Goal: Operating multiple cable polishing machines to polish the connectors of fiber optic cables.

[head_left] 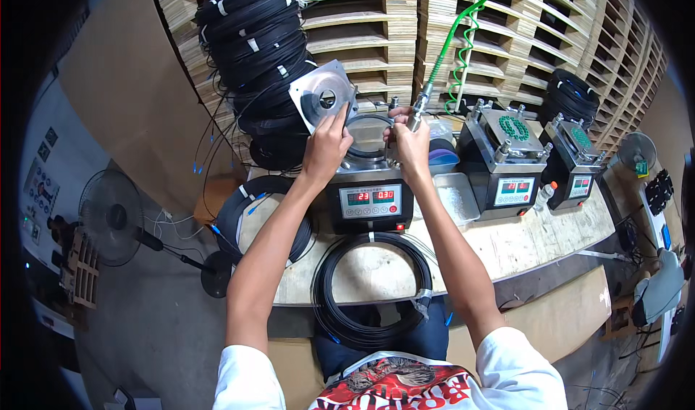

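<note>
My left hand (327, 148) is closed on the lower right edge of a square metal plate (311, 106) with a round hole in its middle. The plate is held tilted above the left side of a black polishing machine (347, 222) with a red-lit display. In my right hand (410, 148) is a metal air blow gun (419, 106), its green hose (450, 42) rising to the upper edge. Between my hands lies the machine's round turntable (368, 133), uncovered. My right fingers partly hide the gun's lower end.
Two similar machines (504, 165) (577, 153) stand at the right, topped with green parts. A clear tray (457, 194) sits beside the nearest one. Black cable coils (250, 48) are stacked at the left; another coil (326, 279) overhangs the table's front edge. A fan (112, 218) stands left.
</note>
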{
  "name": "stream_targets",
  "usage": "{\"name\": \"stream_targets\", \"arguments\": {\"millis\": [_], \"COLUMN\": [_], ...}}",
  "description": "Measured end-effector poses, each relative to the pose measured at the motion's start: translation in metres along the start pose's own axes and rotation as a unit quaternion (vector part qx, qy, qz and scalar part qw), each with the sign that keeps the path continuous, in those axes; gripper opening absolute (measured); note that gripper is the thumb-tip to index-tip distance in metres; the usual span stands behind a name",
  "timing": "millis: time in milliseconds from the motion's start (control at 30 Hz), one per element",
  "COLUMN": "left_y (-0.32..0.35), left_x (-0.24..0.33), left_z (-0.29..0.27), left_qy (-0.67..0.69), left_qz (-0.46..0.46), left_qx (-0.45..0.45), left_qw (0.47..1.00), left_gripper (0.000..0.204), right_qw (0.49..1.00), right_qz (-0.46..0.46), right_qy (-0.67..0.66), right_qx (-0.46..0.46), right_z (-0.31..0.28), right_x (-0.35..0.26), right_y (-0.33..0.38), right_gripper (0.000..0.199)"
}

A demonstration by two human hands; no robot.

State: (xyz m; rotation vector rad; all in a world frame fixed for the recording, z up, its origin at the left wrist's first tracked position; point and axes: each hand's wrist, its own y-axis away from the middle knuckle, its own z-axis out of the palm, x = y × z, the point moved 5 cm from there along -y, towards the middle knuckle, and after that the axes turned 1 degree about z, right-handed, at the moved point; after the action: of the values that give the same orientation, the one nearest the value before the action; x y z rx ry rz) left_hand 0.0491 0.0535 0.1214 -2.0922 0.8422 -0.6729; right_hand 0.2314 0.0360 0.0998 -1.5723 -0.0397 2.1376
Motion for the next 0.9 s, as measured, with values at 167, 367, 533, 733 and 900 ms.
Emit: {"name": "stream_targets", "arguments": {"millis": [167, 367, 533, 733, 900], "left_y": [0.008, 0.007, -0.002, -0.006, -0.006], "left_x": [-0.008, -0.001, 0.012, 0.009, -0.007], "left_z": [0.005, 0.004, -0.003, 0.025, 0.045], "left_qy": [0.038, 0.022, 0.01, 0.014, 0.072], "left_qz": [-0.046, -0.005, 0.012, 0.049, 0.044], "left_qx": [-0.009, 0.013, -0.104, -0.254, -0.327], "left_qw": [0.998, 1.0, 0.994, 0.966, 0.941], "left_gripper": [0.055, 0.057, 0.051, 0.038, 0.037], "right_qw": [0.996, 0.969, 0.982, 0.987, 0.991], "right_qz": [-0.031, -0.174, -0.125, -0.104, -0.104], "right_qy": [-0.07, -0.023, -0.017, -0.081, -0.055], "right_qx": [0.049, 0.176, 0.142, 0.095, 0.069], "right_z": [0.014, 0.002, -0.014, -0.052, -0.078], "right_x": [0.023, 0.022, 0.009, -0.014, -0.024], "right_y": [-0.003, -0.009, -0.014, -0.036, -0.04], "right_gripper": [0.016, 0.019, 0.017, 0.02, 0.021]}}
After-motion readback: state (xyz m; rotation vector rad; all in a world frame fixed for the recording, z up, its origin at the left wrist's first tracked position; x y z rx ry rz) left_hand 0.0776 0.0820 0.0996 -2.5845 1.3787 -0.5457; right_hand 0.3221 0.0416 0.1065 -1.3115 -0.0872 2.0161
